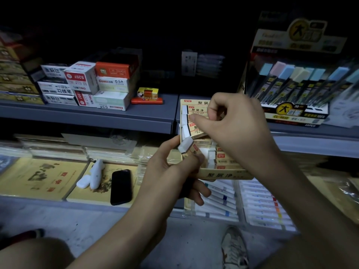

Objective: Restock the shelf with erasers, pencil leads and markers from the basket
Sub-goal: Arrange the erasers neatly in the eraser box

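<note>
Left hand [167, 171] grips the eraser box [223, 174], right hand [237, 129] pinches an eraser [195, 130] (blocking the box's middle), phone [120, 187] nearby left.

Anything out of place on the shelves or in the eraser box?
A black phone lies on the copybooks below, likely not stock. In the eraser box, a tilted eraser sticks out at the left edge.

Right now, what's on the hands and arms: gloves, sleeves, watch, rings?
Nothing worn that shows. Left hand and right hand are bare, with no gloves or rings. The forearms are bare too, with no sleeves, watch or bands in view. The light is dim, so small marks could be missed.
</note>
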